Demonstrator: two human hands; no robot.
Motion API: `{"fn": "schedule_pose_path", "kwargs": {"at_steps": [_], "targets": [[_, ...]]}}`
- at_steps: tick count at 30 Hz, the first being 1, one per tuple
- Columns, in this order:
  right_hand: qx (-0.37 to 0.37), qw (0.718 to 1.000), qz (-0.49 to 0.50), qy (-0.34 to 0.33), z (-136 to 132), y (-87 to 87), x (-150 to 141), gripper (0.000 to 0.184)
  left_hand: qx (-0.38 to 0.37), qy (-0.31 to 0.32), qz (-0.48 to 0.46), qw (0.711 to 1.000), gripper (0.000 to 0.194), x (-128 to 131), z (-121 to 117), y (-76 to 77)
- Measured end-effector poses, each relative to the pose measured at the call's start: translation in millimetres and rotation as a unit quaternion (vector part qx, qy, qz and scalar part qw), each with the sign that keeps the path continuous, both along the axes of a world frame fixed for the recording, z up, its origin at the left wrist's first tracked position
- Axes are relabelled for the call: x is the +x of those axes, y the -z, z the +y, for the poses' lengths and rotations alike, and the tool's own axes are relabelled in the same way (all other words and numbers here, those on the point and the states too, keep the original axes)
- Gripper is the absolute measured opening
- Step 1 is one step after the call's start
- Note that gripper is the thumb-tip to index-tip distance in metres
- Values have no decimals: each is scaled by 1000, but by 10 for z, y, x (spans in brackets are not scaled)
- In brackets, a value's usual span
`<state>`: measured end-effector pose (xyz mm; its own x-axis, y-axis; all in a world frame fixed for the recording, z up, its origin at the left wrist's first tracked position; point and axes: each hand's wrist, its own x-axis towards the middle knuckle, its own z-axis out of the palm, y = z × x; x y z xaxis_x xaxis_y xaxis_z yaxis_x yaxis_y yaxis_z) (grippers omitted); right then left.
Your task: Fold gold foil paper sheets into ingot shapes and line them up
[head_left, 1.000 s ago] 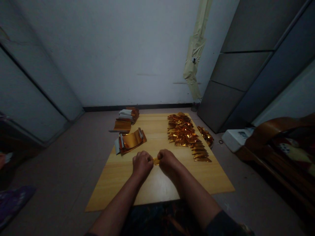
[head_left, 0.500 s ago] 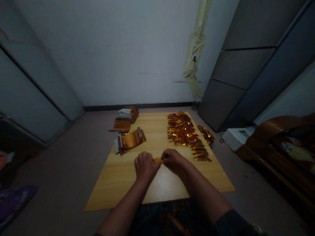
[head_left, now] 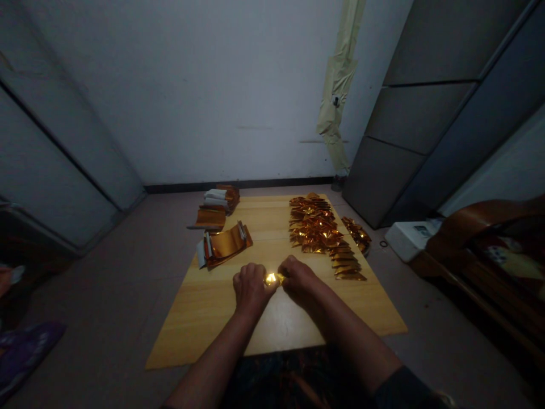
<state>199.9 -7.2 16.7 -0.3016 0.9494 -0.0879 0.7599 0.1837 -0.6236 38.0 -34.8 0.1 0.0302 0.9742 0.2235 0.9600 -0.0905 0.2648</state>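
Observation:
My left hand [head_left: 250, 288] and my right hand [head_left: 298, 279] meet over the middle of a low wooden board [head_left: 213, 318]. Both are closed on one small piece of gold foil paper [head_left: 271, 278], which glints brightly between the fingertips. Most of the piece is hidden by my fingers. To the right of my right hand lies a long heap of folded gold foil pieces [head_left: 321, 233]. To the upper left of my left hand sits a curled stack of gold foil sheets [head_left: 223, 244].
More foil stacks [head_left: 219, 205] lie at the board's far left. A smaller pile of gold pieces [head_left: 356, 234] sits off the board's right edge. A dark cabinet [head_left: 426, 113] and a wooden chair [head_left: 481, 244] stand on the right; a folded umbrella [head_left: 338, 85] leans on the wall.
My hands have shifted slightly right and closer together while working the small foil piece. It now catches the light and shines brightly between my fingers.

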Motion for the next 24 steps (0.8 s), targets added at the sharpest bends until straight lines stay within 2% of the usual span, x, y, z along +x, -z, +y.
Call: {"fn": "schedule_pose_path", "kwargs": {"at_steps": [4,7,14,19,22,24], "targets": [[-2,1000,-28,9,-15,5,-19,19,5,32,19,999,22,3,-18,-8],[-11,999,-33,22,-6,-5,-34,21,15,64,9,998,18,-18,-13,46],[-3,999,-35,21,-40,-32,-51,17,42,109,-114,987,14,-58,27,202],[19,999,-12,38,-102,-38,-60,11,72,134,-157,976,12,-64,13,210],[-11,997,58,58,-112,-4,-54,9,86,143,-173,971,12,-69,-6,174],[-91,976,185,64,-113,31,-45,10,93,158,-189,965,12,-72,-14,149]]}}
